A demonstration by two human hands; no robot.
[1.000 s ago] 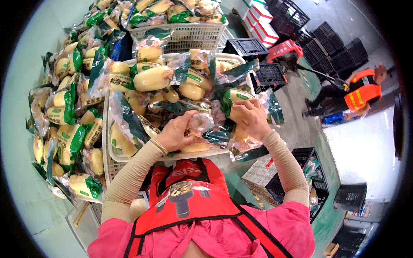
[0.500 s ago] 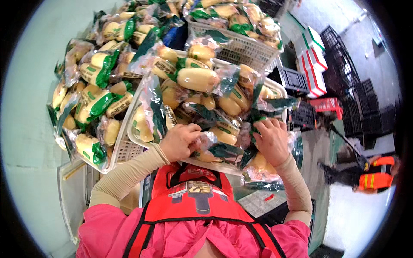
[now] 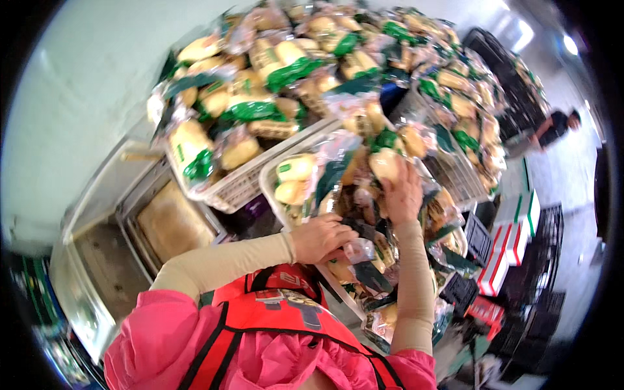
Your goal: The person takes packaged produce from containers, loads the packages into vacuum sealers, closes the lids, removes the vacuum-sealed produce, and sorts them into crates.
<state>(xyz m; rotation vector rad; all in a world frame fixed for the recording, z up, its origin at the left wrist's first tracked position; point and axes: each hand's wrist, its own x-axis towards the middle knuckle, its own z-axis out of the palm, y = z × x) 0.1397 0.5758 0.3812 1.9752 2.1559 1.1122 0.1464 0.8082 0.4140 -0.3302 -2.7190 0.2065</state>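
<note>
A white plastic basket (image 3: 276, 188) in front of me is heaped with clear, green-printed bags of pale yellow, rounded root vegetables. At its near edge, my left hand (image 3: 322, 239) has its fingers curled on the crumpled clear film of one bag (image 3: 359, 251). My right hand (image 3: 403, 195) reaches further in, with its fingers closed over another bag of root vegetables (image 3: 385, 165). Motion smears this hand a little, and its thumb is hidden. One more bag (image 3: 385, 324) sits by the basket's near right corner.
Behind stand a second heaped basket (image 3: 227, 200) and a third (image 3: 465, 179). A metal-rimmed basin (image 3: 172, 218) is at left. White boxes with red edges (image 3: 500, 257), black crates (image 3: 543, 260) and a red object (image 3: 484, 314) stand at right. A person (image 3: 552, 130) is at far right.
My view has turned, so the baskets appear tilted and the basin shows at left. My right hand has moved deeper into the basket onto a bag. My left hand stays at the near edge.
</note>
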